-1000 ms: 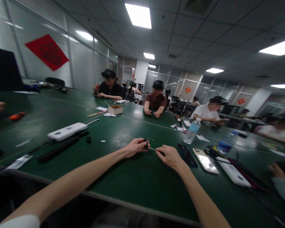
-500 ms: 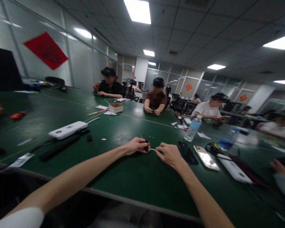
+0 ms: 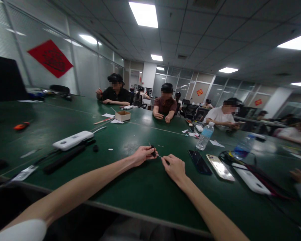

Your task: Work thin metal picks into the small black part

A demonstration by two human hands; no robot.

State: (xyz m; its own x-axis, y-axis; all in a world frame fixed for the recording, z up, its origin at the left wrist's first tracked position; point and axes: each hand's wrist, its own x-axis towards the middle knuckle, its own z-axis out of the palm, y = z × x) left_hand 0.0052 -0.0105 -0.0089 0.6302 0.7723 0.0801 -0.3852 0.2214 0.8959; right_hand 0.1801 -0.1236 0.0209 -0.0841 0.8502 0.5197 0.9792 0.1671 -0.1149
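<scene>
Just above the green table [image 3: 130, 190], my left hand [image 3: 142, 156] pinches a small black object [image 3: 153, 151] whose kind I cannot make out. A thin light stick or cord [image 3: 160, 156] runs from that object to my right hand [image 3: 174, 166]. The fingers of my right hand are closed on its near end. Both hands are close together, with the thin piece bridging the gap between them. Right of my right hand lies a dark phone [image 3: 200, 162], and beside it a shiny gold-rimmed phone [image 3: 220, 167].
A water bottle [image 3: 205, 136] stands beyond the phones; a second bottle [image 3: 243, 147] is farther right. White power banks [image 3: 74, 140] with cables lie on both sides. A small open box [image 3: 122, 115] sits farther back. Other people [image 3: 165, 103] sit around the table.
My right hand has shifted slightly left and down, and the thin piece now slants down toward it instead of lying nearly level. The view has tilted slightly.
</scene>
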